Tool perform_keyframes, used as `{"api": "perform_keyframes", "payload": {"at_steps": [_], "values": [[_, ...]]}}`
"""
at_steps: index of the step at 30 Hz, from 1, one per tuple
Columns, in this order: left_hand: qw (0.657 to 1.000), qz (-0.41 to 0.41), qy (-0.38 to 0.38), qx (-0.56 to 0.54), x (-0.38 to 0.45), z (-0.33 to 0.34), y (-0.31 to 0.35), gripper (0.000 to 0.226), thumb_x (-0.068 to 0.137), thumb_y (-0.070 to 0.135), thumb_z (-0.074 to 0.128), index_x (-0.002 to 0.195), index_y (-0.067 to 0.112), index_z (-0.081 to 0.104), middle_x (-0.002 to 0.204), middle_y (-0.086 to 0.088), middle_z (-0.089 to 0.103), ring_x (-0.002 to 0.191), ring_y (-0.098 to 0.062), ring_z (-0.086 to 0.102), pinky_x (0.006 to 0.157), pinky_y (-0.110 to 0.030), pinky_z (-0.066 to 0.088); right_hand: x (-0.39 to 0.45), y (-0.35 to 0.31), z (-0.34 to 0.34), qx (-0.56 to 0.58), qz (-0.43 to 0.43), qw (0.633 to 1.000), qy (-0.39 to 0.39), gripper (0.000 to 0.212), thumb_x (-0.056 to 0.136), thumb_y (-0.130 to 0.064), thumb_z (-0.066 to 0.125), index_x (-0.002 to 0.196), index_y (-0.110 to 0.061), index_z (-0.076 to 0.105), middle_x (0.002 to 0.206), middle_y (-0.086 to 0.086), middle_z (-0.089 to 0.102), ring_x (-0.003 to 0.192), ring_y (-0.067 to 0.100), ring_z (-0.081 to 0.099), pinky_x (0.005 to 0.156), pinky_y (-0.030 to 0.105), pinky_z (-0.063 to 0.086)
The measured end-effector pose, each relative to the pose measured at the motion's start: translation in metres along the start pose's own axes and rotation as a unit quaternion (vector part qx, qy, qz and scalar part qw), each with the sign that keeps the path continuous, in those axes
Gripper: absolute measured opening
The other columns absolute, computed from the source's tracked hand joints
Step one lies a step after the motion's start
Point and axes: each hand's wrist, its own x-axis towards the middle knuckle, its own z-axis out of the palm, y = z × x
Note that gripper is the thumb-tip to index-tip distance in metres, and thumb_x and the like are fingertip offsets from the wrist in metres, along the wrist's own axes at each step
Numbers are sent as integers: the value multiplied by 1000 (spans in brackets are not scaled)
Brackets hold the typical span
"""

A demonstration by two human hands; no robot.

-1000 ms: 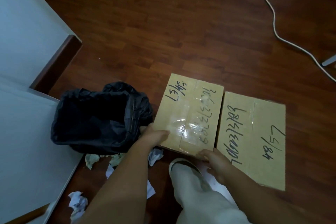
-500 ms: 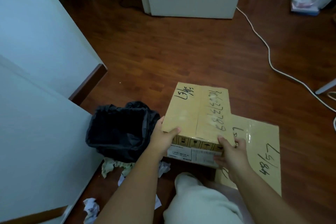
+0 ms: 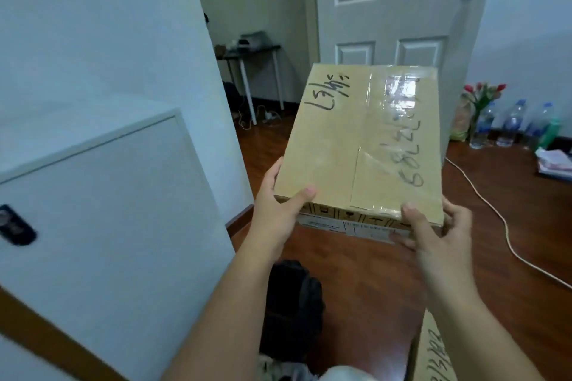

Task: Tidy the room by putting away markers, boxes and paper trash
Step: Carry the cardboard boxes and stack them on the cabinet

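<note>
A taped cardboard box [image 3: 362, 145] with black handwriting on its top is held up in the air at the centre of the view, well clear of the wooden floor [image 3: 365, 284]. The left hand [image 3: 275, 213] grips its near left corner — thumb laid flat on the top face, fingers wrapped out of sight under the side. The right hand [image 3: 436, 226] clamps the near right corner the same way, thumb on top at the edge of the clear tape, fingers curled beneath against the printed side panel.

Below the box, at 6 o'clock, a black trash bag [image 3: 294, 309] sits on the floor between the two forearms. At 5 o'clock the corner of a second cardboard box [image 3: 430, 353] lies flat on the floor, also marked with handwriting. A white cabinet [image 3: 102, 210] fills the 9 o'clock side. A white door [image 3: 399, 9] stands at 12 o'clock behind the held box; a white cable [image 3: 501, 219] trails across the floor at 3 o'clock, with water bottles [image 3: 510, 124] against the wall at 2 o'clock.
</note>
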Motion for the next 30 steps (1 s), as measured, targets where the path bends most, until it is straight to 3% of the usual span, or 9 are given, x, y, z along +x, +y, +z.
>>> {"api": "perform_keyframes", "payload": {"at_steps": [5,9,13,19,22,25,27,29,30], "values": [[991,128,45,-21,-32,-49,112,76,73,21,84,136,41,47,124,13,62,114,-17,63,93,-47,55,-25,-74,61,64,-64,992,-87,42,82,-33,72,114,-39,45,128,-4,54,87,11,72,70,29,61],[977,185,106,-14,-63,-94,176,80,74,19,83,140,39,44,121,14,64,112,-14,64,95,-47,54,-46,-116,118,92,-61,977,-182,37,80,-41,72,108,-46,48,128,-7,56,96,24,71,79,43,60],[957,226,182,16,-92,-145,218,82,70,27,86,140,41,44,133,5,60,122,-21,58,101,-56,47,-71,-141,176,94,-59,961,-255,30,80,-44,69,102,-50,49,117,-7,61,94,24,72,72,40,62],[934,237,264,33,-124,-214,257,75,50,49,89,111,70,50,134,7,60,123,-18,57,102,-49,47,-102,-162,260,74,-72,936,-337,25,81,-48,66,99,-50,48,108,-1,65,81,21,74,62,38,62],[925,220,307,40,-130,-239,261,88,48,64,84,126,62,45,145,6,51,132,-20,48,107,-51,42,-111,-165,298,36,-74,930,-358,43,75,-59,61,113,-46,45,106,-3,67,77,19,74,62,37,62],[928,192,312,66,-132,-254,254,99,52,75,76,140,54,34,150,7,45,136,-16,43,108,-56,38,-115,-159,330,-11,-73,926,-371,51,75,-66,51,121,-48,37,112,-5,65,94,20,66,70,40,59],[939,170,289,82,-127,-266,246,90,67,63,76,144,53,30,137,18,57,121,0,56,102,-58,44,-114,-150,348,-25,-66,922,-381,52,81,-60,51,127,-42,34,117,-4,62,102,22,63,74,40,56],[943,160,267,114,-120,-279,238,77,84,44,71,145,55,25,122,25,64,91,13,65,83,-44,59,-110,-140,364,-30,-69,920,-386,51,85,-46,57,131,-42,34,115,-13,60,109,20,60,87,46,53],[942,156,266,130,-117,-284,236,75,88,37,68,145,56,23,123,24,63,89,12,66,75,-37,61,-107,-137,371,-34,-79,921,-381,50,85,-37,60,128,-45,35,110,-18,58,110,18,59,91,47,51]]}}
